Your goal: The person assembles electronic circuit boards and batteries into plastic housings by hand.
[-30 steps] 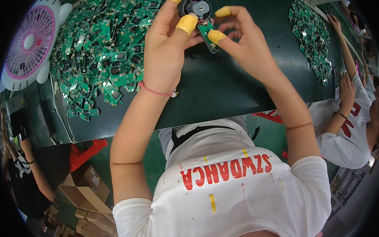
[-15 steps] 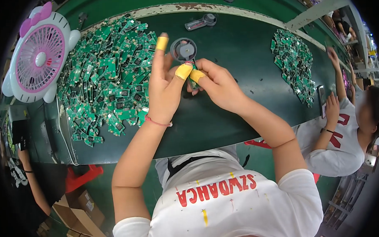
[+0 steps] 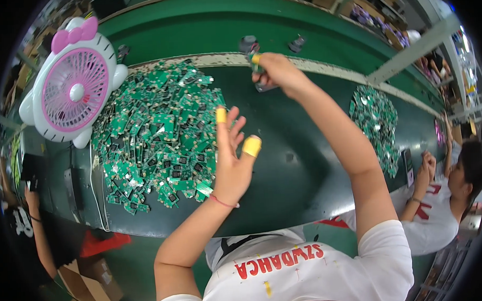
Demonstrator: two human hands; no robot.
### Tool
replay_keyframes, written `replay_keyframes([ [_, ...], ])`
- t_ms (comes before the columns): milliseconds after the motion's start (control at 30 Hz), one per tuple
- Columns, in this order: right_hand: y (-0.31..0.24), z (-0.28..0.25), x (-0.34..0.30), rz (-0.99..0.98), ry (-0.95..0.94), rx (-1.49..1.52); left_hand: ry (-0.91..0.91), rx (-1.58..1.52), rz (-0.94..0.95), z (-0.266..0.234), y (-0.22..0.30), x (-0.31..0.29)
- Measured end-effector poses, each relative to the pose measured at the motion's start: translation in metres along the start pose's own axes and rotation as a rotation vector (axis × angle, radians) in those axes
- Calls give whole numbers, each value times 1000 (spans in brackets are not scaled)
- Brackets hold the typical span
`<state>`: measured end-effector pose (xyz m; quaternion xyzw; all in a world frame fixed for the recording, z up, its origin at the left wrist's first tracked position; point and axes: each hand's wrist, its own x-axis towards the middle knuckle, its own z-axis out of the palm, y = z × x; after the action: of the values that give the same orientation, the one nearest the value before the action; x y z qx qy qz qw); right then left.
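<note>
My right hand [image 3: 278, 69] reaches to the far edge of the dark green table. Its fingers are closed on a grey round-headed housing [image 3: 249, 43] with a small green circuit board against it. Below those fingers, part of another grey housing [image 3: 265, 87] shows on the table. Nothing is in my left hand [image 3: 233, 164], whose fingers are spread above the table beside the right edge of a big heap of green circuit boards [image 3: 160, 129]. Yellow tape wraps its thumb and index finger; a yellow wrap also shows on my right hand.
A white and pink fan [image 3: 76, 92] stands at the left. Beyond the worn pale ledge [image 3: 323, 67], a grey part [image 3: 297, 43] lies on a green surface. Further right are a smaller heap of circuit boards [image 3: 375, 124], a phone [image 3: 407, 163] and a co-worker [image 3: 431, 213].
My right hand has carried the grey housing forward, away from my body, to the far ledge. My left hand has let go of it and spread open. The view has tilted up.
</note>
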<state>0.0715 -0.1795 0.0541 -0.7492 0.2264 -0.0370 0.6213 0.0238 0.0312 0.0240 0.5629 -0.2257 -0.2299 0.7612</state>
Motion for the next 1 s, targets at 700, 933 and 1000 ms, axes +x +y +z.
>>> replay_keyframes([
  [700,74,-156,129,-529,560,-1066,-778,530,259,22,-14,-16],
  [933,44,-28,-73,-825,40,-835,-290,935,428,-22,7,8],
  [1000,66,-12,-121,-843,-31,-894,19,1055,479,-24,11,19],
])
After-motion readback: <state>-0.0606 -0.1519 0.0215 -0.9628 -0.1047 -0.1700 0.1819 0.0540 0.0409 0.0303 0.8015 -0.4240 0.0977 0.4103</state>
